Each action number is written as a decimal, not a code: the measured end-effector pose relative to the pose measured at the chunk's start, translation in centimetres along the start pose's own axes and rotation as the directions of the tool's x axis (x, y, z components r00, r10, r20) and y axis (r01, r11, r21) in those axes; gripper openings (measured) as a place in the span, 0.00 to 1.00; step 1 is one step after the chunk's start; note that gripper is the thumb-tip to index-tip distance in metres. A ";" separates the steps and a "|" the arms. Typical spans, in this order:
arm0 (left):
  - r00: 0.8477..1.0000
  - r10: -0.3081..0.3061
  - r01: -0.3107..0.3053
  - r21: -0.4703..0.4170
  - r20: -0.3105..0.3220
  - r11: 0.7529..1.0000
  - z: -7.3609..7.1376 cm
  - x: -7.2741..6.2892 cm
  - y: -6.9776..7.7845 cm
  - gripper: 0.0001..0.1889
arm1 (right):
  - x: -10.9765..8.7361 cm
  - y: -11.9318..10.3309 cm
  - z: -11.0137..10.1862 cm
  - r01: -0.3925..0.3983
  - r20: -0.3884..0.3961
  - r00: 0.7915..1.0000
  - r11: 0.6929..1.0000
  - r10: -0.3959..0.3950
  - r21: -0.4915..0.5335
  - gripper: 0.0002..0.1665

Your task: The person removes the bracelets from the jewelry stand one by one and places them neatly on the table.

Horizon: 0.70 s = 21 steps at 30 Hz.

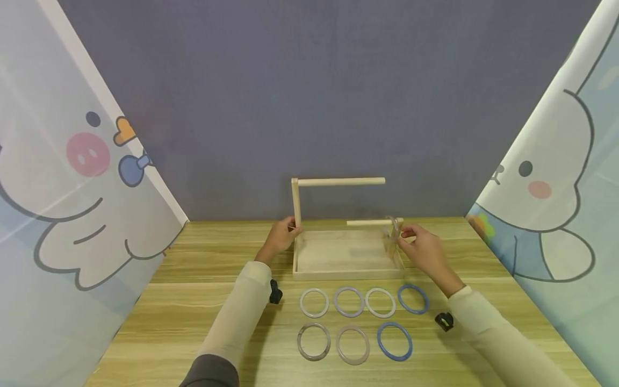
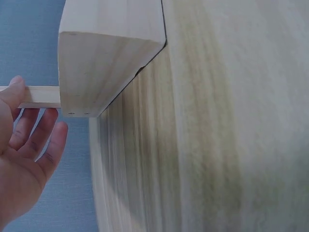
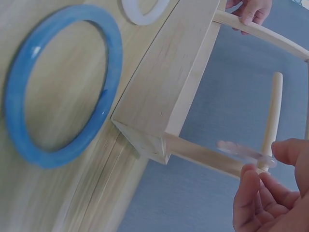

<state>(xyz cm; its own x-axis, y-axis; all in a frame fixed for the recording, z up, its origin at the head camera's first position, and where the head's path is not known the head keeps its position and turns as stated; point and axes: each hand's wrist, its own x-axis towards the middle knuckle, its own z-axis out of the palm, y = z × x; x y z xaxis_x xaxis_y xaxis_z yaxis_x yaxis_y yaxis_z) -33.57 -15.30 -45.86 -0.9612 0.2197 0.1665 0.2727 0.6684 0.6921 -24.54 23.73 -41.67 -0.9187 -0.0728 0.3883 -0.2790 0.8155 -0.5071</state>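
A wooden bangle rack (image 1: 348, 274) has a tray base and two posts, each with a bar. My left hand (image 1: 282, 235) grips its left post (image 1: 296, 204), thumb on one side and fingers on the other; the left wrist view shows this hand (image 2: 29, 145) at the post (image 2: 42, 96). At the right post, my right hand (image 1: 424, 251) pinches a pale translucent bangle (image 3: 241, 152) between thumb and fingers. This bangle hangs round the lower bar (image 3: 273, 113), close against the post. Part of the right hand (image 3: 275, 193) lies outside the right wrist view.
Before the rack lie several bangles in two rows, among them a white one (image 1: 302, 309), a lavender one (image 1: 337, 308), a marbled grey one (image 1: 299, 344) and a blue one (image 1: 410, 346). Small black objects (image 1: 275, 293) rest near both forearms. A grey panel (image 1: 329, 107) stands behind.
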 end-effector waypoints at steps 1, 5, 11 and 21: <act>1.000 -0.004 0.004 0.004 0.000 1.000 0.0 0.0 0.0 0.20 | 0.1 -0.1 0.1 -0.011 -0.004 1.000 1.000 0.011 0.003 0.20; 1.000 -0.019 0.019 0.010 0.004 1.000 0.2 0.0 0.1 0.21 | 0.7 -0.1 0.5 -0.032 -0.039 0.999 0.999 0.032 0.008 0.16; 0.999 -0.033 0.033 0.009 0.006 0.999 0.1 0.0 0.3 0.21 | 1.2 0.1 1.0 -0.040 -0.050 0.998 0.999 0.039 -0.010 0.13; 1.000 -0.025 0.025 0.014 0.003 1.000 0.1 0.0 0.3 0.20 | 1.2 0.1 1.0 -0.043 -0.066 0.997 0.999 0.042 -0.004 0.11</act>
<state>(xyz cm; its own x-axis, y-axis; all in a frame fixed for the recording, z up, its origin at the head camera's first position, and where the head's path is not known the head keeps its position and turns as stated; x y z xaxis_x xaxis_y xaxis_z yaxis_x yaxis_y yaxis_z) -33.45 -14.99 -45.74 -0.9677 0.2049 0.1467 0.2488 0.6839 0.6858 -25.98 23.11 -42.00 -0.9093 -0.0003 0.4161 -0.2385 0.8199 -0.5205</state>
